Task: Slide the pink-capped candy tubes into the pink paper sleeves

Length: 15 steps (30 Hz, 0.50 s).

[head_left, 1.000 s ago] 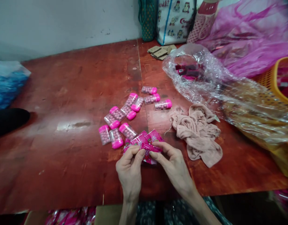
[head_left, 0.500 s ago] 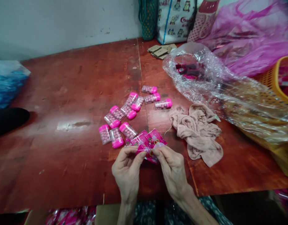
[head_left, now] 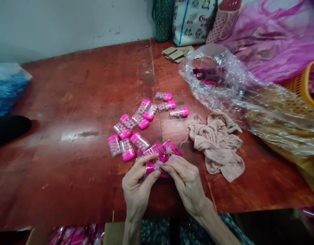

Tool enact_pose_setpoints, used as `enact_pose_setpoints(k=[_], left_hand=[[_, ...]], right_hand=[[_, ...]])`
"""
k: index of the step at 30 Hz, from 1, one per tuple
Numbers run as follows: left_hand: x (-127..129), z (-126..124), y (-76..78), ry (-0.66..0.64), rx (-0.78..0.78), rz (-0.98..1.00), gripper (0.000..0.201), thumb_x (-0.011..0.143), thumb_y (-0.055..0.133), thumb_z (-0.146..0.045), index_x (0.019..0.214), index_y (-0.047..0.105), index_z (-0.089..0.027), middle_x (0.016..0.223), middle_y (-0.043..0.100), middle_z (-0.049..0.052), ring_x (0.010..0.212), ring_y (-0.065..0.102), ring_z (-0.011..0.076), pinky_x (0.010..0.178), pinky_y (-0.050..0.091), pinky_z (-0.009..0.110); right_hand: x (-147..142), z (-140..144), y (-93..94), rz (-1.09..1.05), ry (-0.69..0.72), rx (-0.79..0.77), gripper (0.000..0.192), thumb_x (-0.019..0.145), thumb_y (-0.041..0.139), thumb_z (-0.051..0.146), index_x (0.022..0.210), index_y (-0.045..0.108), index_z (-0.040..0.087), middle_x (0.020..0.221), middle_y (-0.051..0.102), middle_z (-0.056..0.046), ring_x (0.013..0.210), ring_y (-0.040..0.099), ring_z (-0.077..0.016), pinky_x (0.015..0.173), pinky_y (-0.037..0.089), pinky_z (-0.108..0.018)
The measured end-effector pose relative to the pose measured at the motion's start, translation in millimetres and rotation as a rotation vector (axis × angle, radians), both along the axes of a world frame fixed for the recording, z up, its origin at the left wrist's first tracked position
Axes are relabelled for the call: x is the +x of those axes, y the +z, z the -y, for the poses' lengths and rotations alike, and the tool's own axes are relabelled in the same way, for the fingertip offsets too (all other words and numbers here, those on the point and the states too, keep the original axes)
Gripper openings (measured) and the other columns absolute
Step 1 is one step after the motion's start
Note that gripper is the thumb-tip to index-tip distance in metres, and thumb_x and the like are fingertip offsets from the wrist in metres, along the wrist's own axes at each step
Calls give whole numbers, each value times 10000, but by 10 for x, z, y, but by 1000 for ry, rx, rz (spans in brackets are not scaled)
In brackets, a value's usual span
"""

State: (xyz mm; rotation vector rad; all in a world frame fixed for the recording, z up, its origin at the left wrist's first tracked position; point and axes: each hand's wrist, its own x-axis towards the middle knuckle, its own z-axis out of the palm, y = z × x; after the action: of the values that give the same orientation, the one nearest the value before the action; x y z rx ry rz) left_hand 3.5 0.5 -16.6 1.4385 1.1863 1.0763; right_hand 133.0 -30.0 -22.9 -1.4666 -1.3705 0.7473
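Note:
A small pink printed wrapper sleeve [head_left: 152,167] is held between my two hands near the front of the table. My left hand [head_left: 138,182] has it between thumb and fingers, the index finger stretched above it. With thumb and index finger, my right hand [head_left: 186,180] pinches the sleeve's right end. More flat pink printed wrappers [head_left: 170,148] lie just beyond my fingers, partly hidden by them. Behind these are several clear candy containers [head_left: 138,141] with bright pink caps and round pale pink balls inside, lying on their sides.
A crumpled beige cloth [head_left: 218,146] lies right of my hands on the red-brown table [head_left: 57,177]. Farther right are a clear plastic bag [head_left: 197,78], a pink bag [head_left: 269,41] and a yellow basket [head_left: 297,83]. Cardboard pieces [head_left: 176,54] lie at the back; a blue-filled bag [head_left: 10,88] at left.
The sleeve in my fingers has turned and now looks rounder. My left index finger has lifted and straightened, and my right hand has shifted slightly left. The containers stay put.

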Motion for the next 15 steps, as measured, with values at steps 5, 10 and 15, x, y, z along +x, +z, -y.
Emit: enact_pose_setpoints(k=[5, 10, 15], left_hand=[[-41, 8, 10, 153, 20, 166, 150, 707, 645, -91, 728, 728, -214, 769, 681, 31, 770, 618, 194, 738, 487, 316], [-323, -96, -15, 500, -32, 371, 71, 657, 703, -130, 713, 719, -171, 731, 663, -3, 708, 593, 114, 695, 487, 211], [-432, -127, 80, 546, -172, 467, 151, 649, 727, -202, 793, 723, -155, 860, 697, 27, 806, 618, 143, 790, 489, 253]], right_hand=[[78, -4, 73, -128, -78, -94, 264, 860, 544, 274, 619, 597, 179, 583, 559, 16, 564, 515, -126, 538, 393, -232], [14, -262, 124, 111, -294, -165, 339, 919, 411, 350, 648, 527, 181, 560, 487, 24, 521, 455, -124, 497, 367, -233], [-479, -681, 22, 427, -197, -145, 176, 765, 652, 292, 802, 609, 125, 848, 601, -138, 820, 502, -277, 710, 426, -396]])
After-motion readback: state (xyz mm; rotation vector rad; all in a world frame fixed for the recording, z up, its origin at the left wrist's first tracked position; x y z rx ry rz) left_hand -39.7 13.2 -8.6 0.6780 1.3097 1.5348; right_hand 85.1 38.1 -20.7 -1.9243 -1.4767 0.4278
